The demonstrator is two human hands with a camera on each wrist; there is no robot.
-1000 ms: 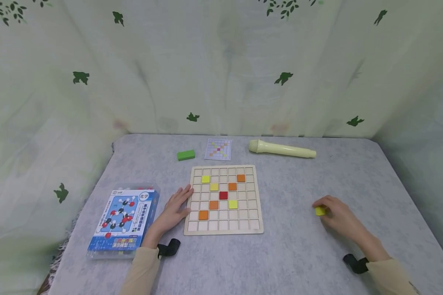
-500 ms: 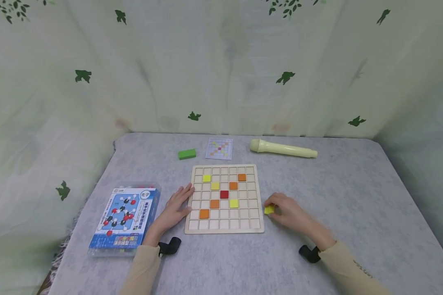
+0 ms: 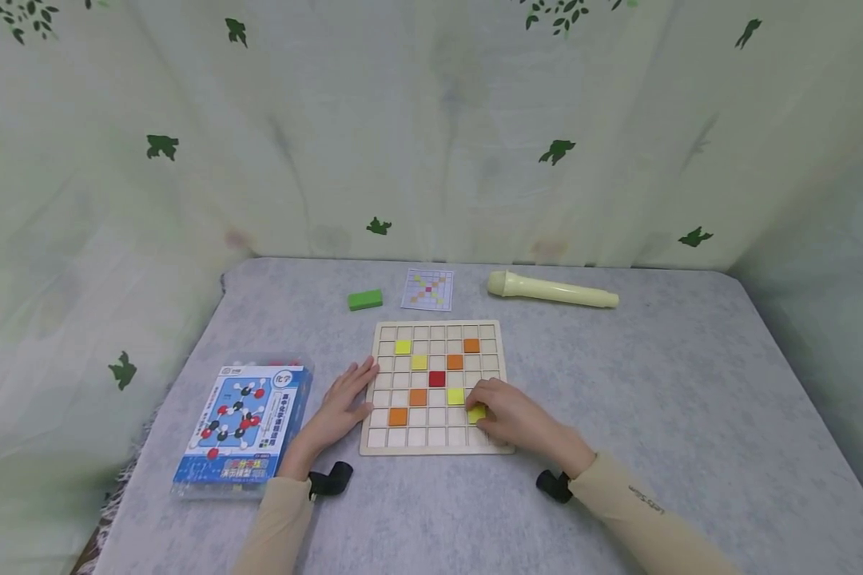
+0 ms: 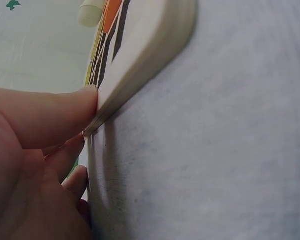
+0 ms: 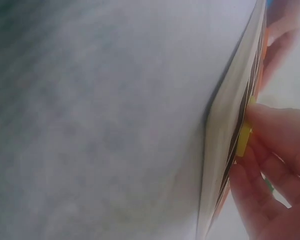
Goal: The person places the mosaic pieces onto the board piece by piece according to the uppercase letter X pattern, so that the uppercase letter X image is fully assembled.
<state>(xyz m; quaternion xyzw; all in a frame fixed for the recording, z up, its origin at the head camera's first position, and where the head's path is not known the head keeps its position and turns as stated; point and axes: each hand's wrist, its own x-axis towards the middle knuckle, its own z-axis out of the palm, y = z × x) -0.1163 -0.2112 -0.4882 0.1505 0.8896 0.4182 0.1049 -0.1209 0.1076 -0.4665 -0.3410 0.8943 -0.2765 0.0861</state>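
A square wooden grid board [image 3: 437, 449] lies mid-table with yellow, orange and red tiles in some cells. My right hand [image 3: 512, 414] pinches a yellow tile [image 3: 477, 414] over the board's lower right part, diagonally below another yellow tile [image 3: 455, 396]. In the right wrist view the held tile [image 5: 244, 137] sits between thumb and fingers, right at the grid surface. My left hand [image 3: 340, 405] rests at the board's left edge with relaxed fingers. The left wrist view has the thumb [image 4: 65, 112] touching the board's rim [image 4: 140, 70]. A red tile [image 3: 437, 379] lies near the board's middle.
Behind the board lie a green block [image 3: 364, 300], a small pattern card [image 3: 427, 289] and a pale yellow microphone-shaped stick [image 3: 552, 290]. A blue-and-white boxed molecular model set [image 3: 243, 427] stands on the left, close to my left forearm. A curtain [image 3: 431, 136] hangs behind the table.
My right hand has carried the yellow tile leftward from the right side of the table onto the board. The left hand has stayed at the board's left edge.
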